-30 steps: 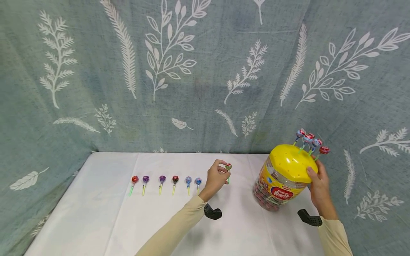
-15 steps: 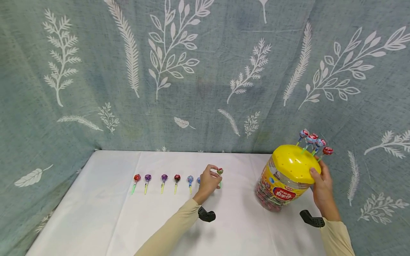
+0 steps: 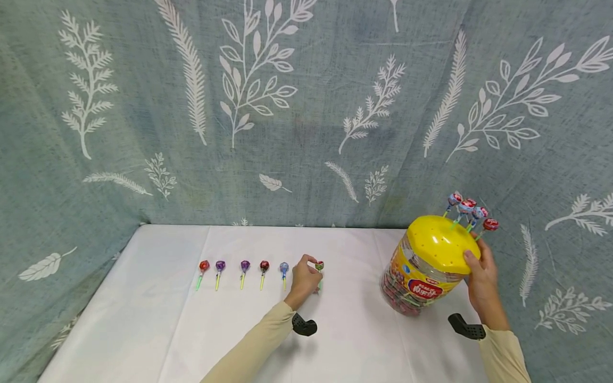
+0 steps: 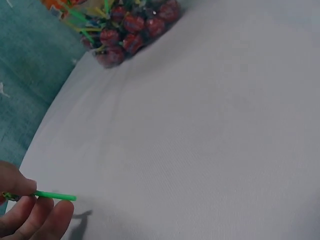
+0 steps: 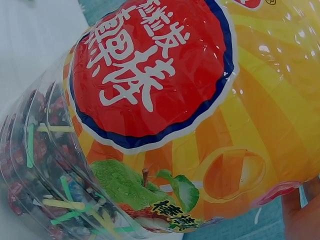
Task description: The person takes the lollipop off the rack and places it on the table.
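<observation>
The left hand [image 3: 305, 279] pinches a lollipop [image 3: 319, 265] by its green stick, with the candy end up, in from the far edge of the white table [image 3: 354, 330]. The right hand [image 3: 481, 276] grips a big jar [image 3: 421, 287] up by its yellow lid [image 3: 437, 242], with the thumb on top. The jar tips over a bit by the table's right edge. A bunch of lollipops [image 3: 465, 207] pokes up from the lid. More lollipops lie in a row [image 3: 245, 265], reaching toward the far left corner.

Glossy plastic jar [image 3: 423, 266], matt cloth backdrop [image 3: 306, 175].
</observation>
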`<state>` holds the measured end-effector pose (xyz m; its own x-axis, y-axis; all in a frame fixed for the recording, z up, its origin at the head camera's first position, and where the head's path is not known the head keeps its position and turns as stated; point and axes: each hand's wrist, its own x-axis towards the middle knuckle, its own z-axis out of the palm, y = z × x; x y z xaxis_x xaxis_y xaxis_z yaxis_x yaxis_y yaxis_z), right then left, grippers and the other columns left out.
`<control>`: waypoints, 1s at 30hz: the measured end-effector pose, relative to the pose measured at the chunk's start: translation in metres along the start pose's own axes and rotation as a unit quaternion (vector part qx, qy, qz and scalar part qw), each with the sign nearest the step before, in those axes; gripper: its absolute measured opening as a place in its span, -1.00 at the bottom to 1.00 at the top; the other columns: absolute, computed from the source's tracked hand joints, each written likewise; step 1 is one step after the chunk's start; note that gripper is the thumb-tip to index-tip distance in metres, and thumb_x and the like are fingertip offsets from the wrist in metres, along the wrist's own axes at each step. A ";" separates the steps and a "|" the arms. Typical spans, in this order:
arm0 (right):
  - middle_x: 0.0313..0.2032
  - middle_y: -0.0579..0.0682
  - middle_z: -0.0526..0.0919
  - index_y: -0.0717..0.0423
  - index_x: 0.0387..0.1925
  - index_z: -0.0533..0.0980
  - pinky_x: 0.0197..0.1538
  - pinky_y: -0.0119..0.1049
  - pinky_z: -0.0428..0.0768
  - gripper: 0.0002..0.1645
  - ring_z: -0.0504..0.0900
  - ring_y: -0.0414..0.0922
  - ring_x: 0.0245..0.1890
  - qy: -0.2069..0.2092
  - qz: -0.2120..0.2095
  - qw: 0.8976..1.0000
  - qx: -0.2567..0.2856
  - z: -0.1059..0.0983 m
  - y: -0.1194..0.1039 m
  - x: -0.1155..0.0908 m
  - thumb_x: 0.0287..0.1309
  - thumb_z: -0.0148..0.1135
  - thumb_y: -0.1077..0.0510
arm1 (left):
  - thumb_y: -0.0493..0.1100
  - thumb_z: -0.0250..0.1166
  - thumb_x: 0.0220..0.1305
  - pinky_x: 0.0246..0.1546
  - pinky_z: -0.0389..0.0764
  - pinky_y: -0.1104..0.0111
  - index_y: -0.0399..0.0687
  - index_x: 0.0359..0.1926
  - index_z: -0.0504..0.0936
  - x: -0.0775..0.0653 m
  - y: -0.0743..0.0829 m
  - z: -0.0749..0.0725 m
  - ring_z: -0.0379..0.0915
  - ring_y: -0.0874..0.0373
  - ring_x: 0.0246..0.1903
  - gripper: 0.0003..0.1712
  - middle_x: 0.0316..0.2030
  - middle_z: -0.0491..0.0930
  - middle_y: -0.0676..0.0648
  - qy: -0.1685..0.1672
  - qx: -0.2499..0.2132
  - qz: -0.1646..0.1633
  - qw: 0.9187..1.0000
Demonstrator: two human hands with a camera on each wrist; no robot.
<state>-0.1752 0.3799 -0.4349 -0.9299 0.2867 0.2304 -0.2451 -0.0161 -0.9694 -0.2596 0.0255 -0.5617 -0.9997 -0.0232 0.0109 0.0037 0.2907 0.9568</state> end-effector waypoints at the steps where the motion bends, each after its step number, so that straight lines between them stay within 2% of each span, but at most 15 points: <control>1: 0.17 -0.11 0.32 -0.04 0.40 0.06 -0.01 -0.55 0.48 -0.38 0.45 -0.24 0.00 0.000 0.000 1.000 0.000 0.000 0.000 0.000 0.37 -0.06 0.12 | -0.50 0.24 -0.09 -0.83 0.49 0.39 -0.27 -0.12 0.46 0.000 -0.001 0.000 0.37 0.23 -0.86 -0.59 -0.53 0.52 -0.13 0.001 0.005 0.000 1.000; 4: 0.17 -0.10 0.32 -0.03 0.41 0.05 -0.01 -0.55 0.48 -0.37 0.45 -0.23 0.01 -0.003 -0.001 1.000 -0.002 0.000 0.000 0.000 0.38 -0.07 0.12 | -0.54 0.18 -0.12 -0.84 0.49 0.39 -0.32 -0.10 0.46 0.001 -0.003 0.001 0.40 0.18 -0.85 -0.56 -0.52 0.51 -0.18 0.001 0.011 -0.004 1.000; 10: 0.18 -0.10 0.32 -0.02 0.42 0.03 -0.01 -0.55 0.48 -0.36 0.44 -0.22 0.02 -0.007 -0.004 1.000 -0.007 -0.001 0.000 0.000 0.38 -0.07 0.12 | -0.58 0.13 -0.14 -0.84 0.49 0.39 -0.31 -0.10 0.46 0.002 -0.008 0.006 0.48 -0.02 -0.61 -0.53 -0.51 0.46 -0.15 -0.005 0.029 0.006 1.000; 13: 0.17 -0.09 0.32 -0.03 0.41 0.05 -0.01 -0.55 0.49 -0.38 0.45 -0.22 0.01 -0.008 -0.006 1.000 -0.005 0.000 0.000 0.000 0.38 -0.08 0.13 | -0.57 0.15 -0.16 -0.81 0.50 0.38 -0.27 -0.17 0.49 0.002 -0.007 0.008 0.44 -0.09 -0.43 -0.57 -0.54 0.44 -0.08 0.002 0.047 0.021 0.999; 16: 0.17 -0.08 0.32 -0.04 0.40 0.06 0.00 -0.54 0.49 -0.39 0.46 -0.22 0.00 -0.007 -0.008 1.000 -0.003 0.000 0.001 0.000 0.38 -0.08 0.13 | -0.53 0.20 -0.16 -0.66 0.48 0.38 -0.22 -0.23 0.51 0.000 -0.003 0.008 0.33 -0.03 -0.31 -0.63 -0.58 0.43 -0.02 0.015 0.081 0.031 0.996; 21: 0.17 -0.08 0.32 -0.03 0.40 0.07 -0.01 -0.55 0.48 -0.39 0.45 -0.22 0.00 0.000 -0.009 1.000 -0.005 0.000 0.001 0.000 0.38 -0.07 0.14 | -0.46 0.31 -0.11 -0.45 0.38 0.32 -0.18 -0.25 0.54 0.001 0.003 0.009 0.32 0.05 -0.40 -0.68 -0.62 0.45 0.02 0.021 0.119 0.042 0.992; 25: 0.17 -0.08 0.31 -0.03 0.40 0.06 0.00 -0.55 0.48 -0.38 0.44 -0.22 0.00 0.001 -0.009 1.000 -0.005 -0.001 0.001 0.001 0.38 -0.07 0.13 | -0.41 0.36 -0.08 -0.50 0.40 0.32 -0.19 -0.24 0.57 0.005 0.013 0.008 0.33 0.13 -0.54 -0.70 -0.61 0.45 0.03 0.017 0.115 0.057 0.992; 30: 0.17 -0.09 0.31 -0.02 0.40 0.06 0.00 -0.56 0.47 -0.38 0.44 -0.22 0.01 0.002 -0.006 1.000 -0.003 -0.001 0.001 0.001 0.37 -0.06 0.13 | -0.41 0.29 -0.08 -0.61 0.41 0.38 -0.18 -0.24 0.57 0.006 0.032 0.008 0.37 0.19 -0.62 -0.71 -0.56 0.50 -0.01 -0.001 0.073 0.075 0.995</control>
<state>-0.1757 0.3811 -0.4355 -0.9259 0.2900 0.2421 -0.2550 -0.0071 -0.9669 -0.2653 0.0423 -0.5337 -0.9884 0.0329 0.1485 0.1482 0.4273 0.8919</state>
